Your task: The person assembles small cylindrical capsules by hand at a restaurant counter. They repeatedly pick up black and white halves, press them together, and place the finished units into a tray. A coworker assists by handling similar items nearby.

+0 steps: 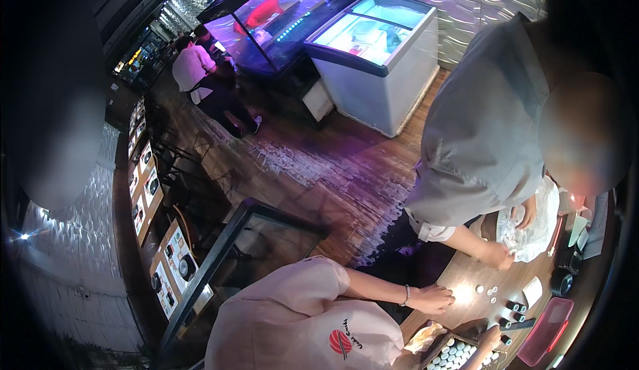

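Observation:
My left hand (432, 299), with a bead bracelet at the wrist, rests on the wooden table (466, 269) at the lower right. Its fingers are curled; anything inside them is hidden. Just beyond lie several small white discs (492, 291). My right hand (489, 338) is over the far edge of a dark box (452, 335) packed with small white-topped pieces. Its fingers are closed, but what they hold is too small to make out. Next to it stand several small black cylinders (516, 307) with pale tops, beside a dark flat bar (518, 325).
Across the table a co-worker in a grey shirt (486, 123) handles a clear plastic bag (536, 227). A pink tray (546, 331) and black dishes (562, 281) line the far side. Crumpled paper (425, 337) lies by the box. A glass-topped freezer (373, 70) stands behind.

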Demonstrator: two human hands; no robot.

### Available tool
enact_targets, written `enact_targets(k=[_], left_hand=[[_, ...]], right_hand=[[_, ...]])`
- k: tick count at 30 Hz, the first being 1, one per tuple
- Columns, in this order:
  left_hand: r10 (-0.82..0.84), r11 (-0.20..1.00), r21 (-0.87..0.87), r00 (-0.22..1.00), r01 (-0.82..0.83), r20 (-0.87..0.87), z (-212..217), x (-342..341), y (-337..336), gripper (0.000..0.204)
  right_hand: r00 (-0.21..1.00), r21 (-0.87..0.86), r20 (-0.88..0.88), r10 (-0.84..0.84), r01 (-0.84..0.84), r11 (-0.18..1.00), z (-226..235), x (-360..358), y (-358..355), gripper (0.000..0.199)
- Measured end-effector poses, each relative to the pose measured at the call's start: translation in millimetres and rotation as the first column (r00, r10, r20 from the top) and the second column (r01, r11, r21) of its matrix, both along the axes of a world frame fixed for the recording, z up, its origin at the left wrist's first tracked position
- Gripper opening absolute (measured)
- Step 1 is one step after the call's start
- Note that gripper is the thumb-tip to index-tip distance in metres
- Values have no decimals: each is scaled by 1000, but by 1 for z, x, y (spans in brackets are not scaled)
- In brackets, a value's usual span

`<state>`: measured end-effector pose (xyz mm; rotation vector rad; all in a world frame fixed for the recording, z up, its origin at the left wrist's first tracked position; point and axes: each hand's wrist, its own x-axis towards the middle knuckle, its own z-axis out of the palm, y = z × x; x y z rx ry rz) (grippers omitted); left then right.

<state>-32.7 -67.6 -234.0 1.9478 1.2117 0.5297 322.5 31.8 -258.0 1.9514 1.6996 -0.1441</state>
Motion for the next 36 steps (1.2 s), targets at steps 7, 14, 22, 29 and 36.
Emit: enact_targets(k=[7, 14, 22, 29, 36], left_hand=[[55, 998, -17, 998, -55, 3, -1, -17, 2, 32], [51, 998, -22, 999, -51, -4, 3, -16, -3, 32], [67, 998, -11, 997, -67, 27, 1, -18, -12, 28], [24, 1000, -12, 1000, -24, 14, 7, -21, -14, 26], [29, 1000, -3, 999, -29, 36, 0, -17, -20, 30]], right_hand=[[985, 43, -164, -51, 59, 997, -7, 5, 0, 36], [956, 110, -294, -12, 46, 993, 3, -4, -5, 18], [810, 324, -577, 104, 110, 940, 31, -1, -20, 15], [631, 390, -765, 124, 302, 870, 33, 34, -50, 29], [586, 490, -782, 211, 370, 790, 126, -1, -126, 28]])
